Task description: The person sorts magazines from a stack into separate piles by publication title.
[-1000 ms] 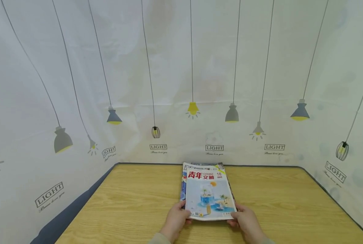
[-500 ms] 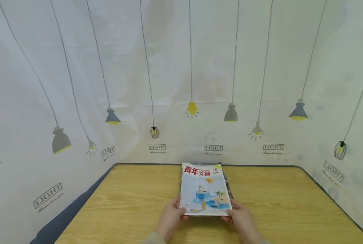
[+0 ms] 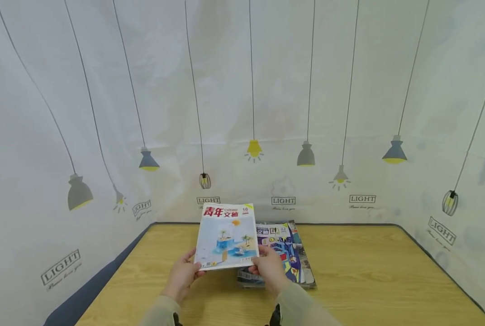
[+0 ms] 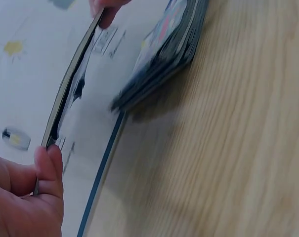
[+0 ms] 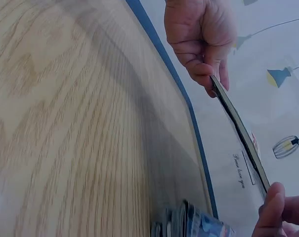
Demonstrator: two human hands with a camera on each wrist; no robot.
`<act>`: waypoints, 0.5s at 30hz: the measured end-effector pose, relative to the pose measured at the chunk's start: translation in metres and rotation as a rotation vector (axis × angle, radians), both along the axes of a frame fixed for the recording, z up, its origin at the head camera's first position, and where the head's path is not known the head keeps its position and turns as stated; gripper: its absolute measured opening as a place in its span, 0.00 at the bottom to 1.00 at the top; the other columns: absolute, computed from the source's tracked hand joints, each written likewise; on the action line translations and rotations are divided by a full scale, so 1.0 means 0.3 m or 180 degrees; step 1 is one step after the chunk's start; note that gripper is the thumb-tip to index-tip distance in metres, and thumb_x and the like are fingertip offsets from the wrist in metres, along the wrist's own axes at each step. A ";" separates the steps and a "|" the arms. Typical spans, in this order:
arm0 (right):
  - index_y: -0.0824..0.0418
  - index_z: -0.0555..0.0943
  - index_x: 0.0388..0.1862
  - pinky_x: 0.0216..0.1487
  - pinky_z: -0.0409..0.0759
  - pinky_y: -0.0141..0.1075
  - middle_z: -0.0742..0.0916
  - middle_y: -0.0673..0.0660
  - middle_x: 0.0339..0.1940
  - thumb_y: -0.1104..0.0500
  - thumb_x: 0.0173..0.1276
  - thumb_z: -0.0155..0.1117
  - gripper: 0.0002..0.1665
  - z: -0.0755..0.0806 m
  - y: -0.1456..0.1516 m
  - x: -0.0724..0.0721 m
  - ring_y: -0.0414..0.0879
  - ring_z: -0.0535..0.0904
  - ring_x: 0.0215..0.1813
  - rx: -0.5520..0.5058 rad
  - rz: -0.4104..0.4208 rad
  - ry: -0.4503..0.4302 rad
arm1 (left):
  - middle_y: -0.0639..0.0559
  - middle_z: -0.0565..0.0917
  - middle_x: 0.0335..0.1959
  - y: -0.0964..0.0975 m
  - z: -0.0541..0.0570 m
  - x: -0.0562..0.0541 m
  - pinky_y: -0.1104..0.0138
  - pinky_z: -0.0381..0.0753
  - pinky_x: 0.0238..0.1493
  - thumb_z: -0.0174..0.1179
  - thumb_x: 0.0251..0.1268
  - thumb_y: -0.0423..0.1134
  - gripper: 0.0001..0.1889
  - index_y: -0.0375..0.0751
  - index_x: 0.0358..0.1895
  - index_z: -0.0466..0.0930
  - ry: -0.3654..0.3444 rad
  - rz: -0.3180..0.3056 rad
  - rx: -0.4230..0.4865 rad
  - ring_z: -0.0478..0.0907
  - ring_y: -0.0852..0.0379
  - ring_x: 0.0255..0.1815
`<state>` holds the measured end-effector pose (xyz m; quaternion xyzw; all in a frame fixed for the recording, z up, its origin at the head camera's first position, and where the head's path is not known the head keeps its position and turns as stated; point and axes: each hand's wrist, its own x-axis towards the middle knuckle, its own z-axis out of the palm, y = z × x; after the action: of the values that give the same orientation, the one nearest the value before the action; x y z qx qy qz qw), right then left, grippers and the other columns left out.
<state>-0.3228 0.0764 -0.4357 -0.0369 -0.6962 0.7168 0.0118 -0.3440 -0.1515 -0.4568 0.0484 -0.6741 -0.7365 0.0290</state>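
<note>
A magazine [image 3: 228, 237] with a pale blue beach cover and red title characters is held up off the table, tilted toward me. My left hand [image 3: 183, 274] pinches its lower left corner, thumb on the cover and fingers beneath. At the lower right corner, my right hand [image 3: 270, 268] grips it the same way. Both wrist views show the magazine edge-on, its spine side [image 4: 65, 94] spanning between the two hands. To the right, partly behind my right hand, a stack of magazines [image 3: 293, 253] lies on the table, a purple and blue cover on top.
The wooden table [image 3: 360, 271] has a dark blue border along its back and sides. Behind and beside it hangs a pale curtain [image 3: 348, 90] printed with pendant lamps and the word LIGHT. The magazine stack [image 5: 189, 222] also appears low in the right wrist view.
Both hands have lifted the beach-cover magazine off the stack and carried it left. The purple and blue cover beneath has come into view.
</note>
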 end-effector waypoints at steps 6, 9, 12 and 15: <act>0.79 0.68 0.60 0.31 0.82 0.34 0.84 0.65 0.37 0.72 0.67 0.55 0.23 -0.013 -0.150 -0.028 0.41 0.80 0.24 -0.0164 -0.0132 -0.0203 | 0.34 0.74 0.45 -0.151 -0.028 -0.037 0.74 0.80 0.28 0.44 0.62 0.16 0.32 0.23 0.71 0.51 -0.0191 0.0127 0.0032 0.77 0.58 0.27; 0.82 0.69 0.58 0.30 0.81 0.30 0.84 0.67 0.38 0.76 0.65 0.52 0.21 -0.029 -0.203 -0.043 0.40 0.79 0.23 -0.0248 -0.0173 -0.0337 | 0.33 0.74 0.44 -0.197 -0.039 -0.046 0.74 0.80 0.28 0.43 0.60 0.15 0.32 0.21 0.71 0.50 -0.0255 0.0130 -0.0022 0.77 0.58 0.28; 0.84 0.68 0.57 0.27 0.79 0.27 0.82 0.71 0.42 0.80 0.60 0.48 0.23 -0.054 -0.238 -0.059 0.40 0.78 0.22 -0.0179 -0.0213 -0.0406 | 0.31 0.73 0.46 -0.223 -0.049 -0.053 0.73 0.79 0.27 0.43 0.60 0.15 0.32 0.21 0.70 0.51 -0.0346 0.0122 -0.0159 0.76 0.57 0.28; 0.85 0.68 0.56 0.27 0.79 0.28 0.80 0.73 0.44 0.83 0.56 0.45 0.25 -0.077 -0.259 -0.077 0.42 0.77 0.24 -0.0027 -0.0216 -0.0474 | 0.28 0.70 0.49 -0.238 -0.062 -0.061 0.73 0.79 0.28 0.44 0.60 0.15 0.32 0.20 0.70 0.52 -0.0425 0.0116 -0.0282 0.75 0.55 0.28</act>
<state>-0.3458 -0.0013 -0.4587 -0.1136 -0.6904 0.7142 -0.0159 -0.3624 -0.2230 -0.4754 0.1083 -0.7055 -0.7004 -0.0005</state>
